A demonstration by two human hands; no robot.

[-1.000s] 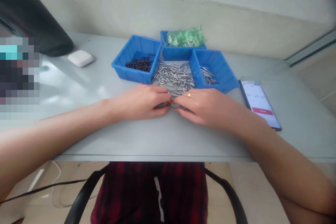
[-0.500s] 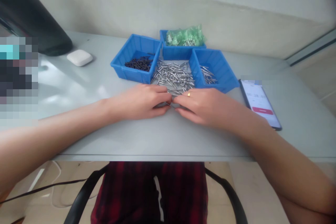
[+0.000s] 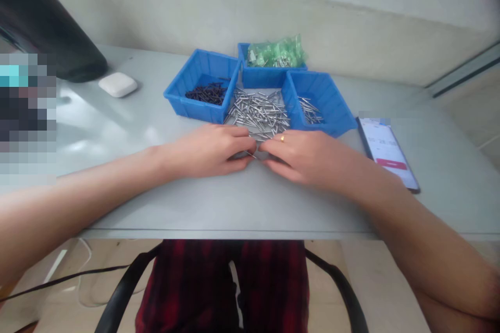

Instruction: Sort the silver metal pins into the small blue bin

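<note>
Desktop [image 3: 219, 203]: pin [image 3: 251, 155] in near-closed left hand [image 3: 213, 151]

Left forearm [image 3: 97, 184], bare, angled inward | left hand [image 3: 211, 151], back up, fingers [image 3: 239, 144] curled toward thumb | right forearm [image 3: 406, 213], bare, angled inward from lower right | right hand [image 3: 308, 153], back up, fingers bent | both sets of fingertips close together

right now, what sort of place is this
Probably a desk set up as a workbench, indoors: three blue bins stand around a pile of metal pins, and chair arms show below.
</note>
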